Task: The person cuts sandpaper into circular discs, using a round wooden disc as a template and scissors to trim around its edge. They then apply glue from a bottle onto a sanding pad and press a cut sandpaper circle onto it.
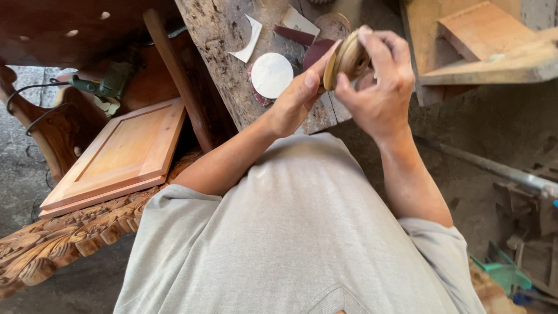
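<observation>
Here, near the top middle of the frame, the left hand (299,99) and right hand (381,87) both grip a round wooden disc (346,58) (on its edge); hold it steady above the tabletop (232,64).

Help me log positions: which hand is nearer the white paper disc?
Left. The left hand is just beside the white disc; the right hand is farther off, beyond it.

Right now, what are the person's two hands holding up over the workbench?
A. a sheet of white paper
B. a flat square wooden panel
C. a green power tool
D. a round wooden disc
D: the left hand and right hand both grip a round wooden disc, seen nearly edge-on above the workbench.
</observation>
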